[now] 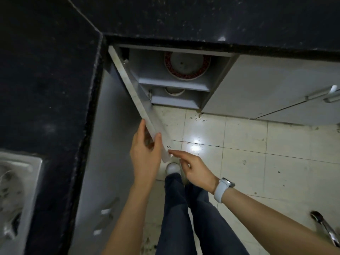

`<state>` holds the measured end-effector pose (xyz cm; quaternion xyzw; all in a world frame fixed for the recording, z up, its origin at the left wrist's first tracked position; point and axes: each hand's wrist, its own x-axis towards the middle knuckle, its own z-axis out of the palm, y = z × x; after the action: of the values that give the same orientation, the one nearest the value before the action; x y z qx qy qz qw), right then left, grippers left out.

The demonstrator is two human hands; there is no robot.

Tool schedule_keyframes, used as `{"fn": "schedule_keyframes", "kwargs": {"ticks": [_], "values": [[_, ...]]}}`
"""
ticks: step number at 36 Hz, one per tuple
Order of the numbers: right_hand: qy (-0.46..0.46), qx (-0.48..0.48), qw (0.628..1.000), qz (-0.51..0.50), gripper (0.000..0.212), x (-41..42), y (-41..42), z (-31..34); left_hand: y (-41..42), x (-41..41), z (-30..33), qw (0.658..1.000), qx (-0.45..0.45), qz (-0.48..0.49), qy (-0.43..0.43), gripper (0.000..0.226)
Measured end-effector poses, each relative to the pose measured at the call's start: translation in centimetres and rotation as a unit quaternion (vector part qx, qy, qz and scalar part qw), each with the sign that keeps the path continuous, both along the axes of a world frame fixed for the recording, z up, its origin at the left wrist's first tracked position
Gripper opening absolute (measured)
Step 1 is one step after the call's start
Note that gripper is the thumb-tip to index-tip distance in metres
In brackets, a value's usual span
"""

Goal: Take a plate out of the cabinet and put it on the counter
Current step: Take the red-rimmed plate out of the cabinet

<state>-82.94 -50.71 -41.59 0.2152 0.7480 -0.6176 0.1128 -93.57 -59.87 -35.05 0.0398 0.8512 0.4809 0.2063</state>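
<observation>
A white plate with a red patterned rim (186,66) lies on the upper shelf of the open grey cabinet (173,85), under the black counter (202,21). A second white dish (174,91) shows partly on the shelf below. The cabinet door (136,94) stands swung out towards me. My left hand (145,153) grips the door's outer edge near its lower corner. My right hand (195,170), with a white watch on the wrist, hovers beside that corner with fingers spread, a fingertip just at the door's end, holding nothing.
The black counter also runs down the left side, with a steel sink (16,196) set in it. Closed grey cabinet doors with metal handles (323,94) are at the right. My legs and a white shoe (173,168) stand on the stained tile floor. A metal tap (325,229) shows at lower right.
</observation>
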Motion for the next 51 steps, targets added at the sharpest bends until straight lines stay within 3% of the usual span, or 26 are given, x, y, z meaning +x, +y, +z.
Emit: {"fn": "schedule_keyframes", "kwargs": {"ticks": [4,14,18,21,27,30,33,37,39,44,48,51], "values": [[-0.022,0.004,0.999,0.025,0.043,-1.4,-1.7,0.3,-2.4,-0.8,0.6,0.996,-0.078,-0.028,0.031,0.055],[-0.036,0.042,0.997,-0.056,0.032,-4.1,-1.1,1.9,-4.8,-1.6,1.3,0.975,-0.207,-0.045,0.06,0.054],[-0.05,0.048,0.993,-0.099,0.031,-4.4,1.1,1.9,-3.2,-1.1,1.3,0.937,-0.28,-0.101,0.185,0.052],[-0.057,0.056,0.987,-0.14,0.031,-4.8,3.2,1.3,-0.6,-1.6,0.7,0.926,-0.247,-0.156,0.24,0.048],[-0.053,0.039,0.963,-0.262,0.027,-7.2,7.9,-3.1,5.6,-5.3,-5.9,0.957,-0.166,-0.164,0.17,0.046],[-0.054,0.005,0.947,-0.316,0.025,-9.0,10.1,-6.7,8.4,-7.3,-11.2,0.955,-0.189,-0.183,0.137,0.047],[-0.044,-0.056,0.932,-0.355,0.025,-11.0,12.3,-10.6,10.4,-9.1,-16.9,0.928,-0.244,-0.251,0.131,0.049],[-0.01,-0.121,0.91,-0.395,0.009,-14.1,15.3,-15.1,12.2,-12.1,-22.1,0.894,-0.277,-0.303,0.181,0.055],[-0.002,-0.15,0.894,-0.423,0.016,-16.0,16.7,-17.1,13.2,-13.6,-24.2,0.885,-0.273,-0.316,0.205,0.06],[0.037,-0.248,0.849,-0.465,0.013,-20.6,18.3,-19.3,14.4,-16.7,-27.7,0.855,-0.319,-0.333,0.236,0.073],[0.072,-0.33,0.797,-0.5,0.042,-23.5,19.2,-20.0,14.3,-17.8,-29.0,0.846,-0.333,-0.354,0.218,0.075],[0.062,-0.354,0.771,-0.527,0.032,-24.7,19.7,-19.8,14.0,-18.0,-29.0,0.851,-0.321,-0.359,0.209,0.076]]}}
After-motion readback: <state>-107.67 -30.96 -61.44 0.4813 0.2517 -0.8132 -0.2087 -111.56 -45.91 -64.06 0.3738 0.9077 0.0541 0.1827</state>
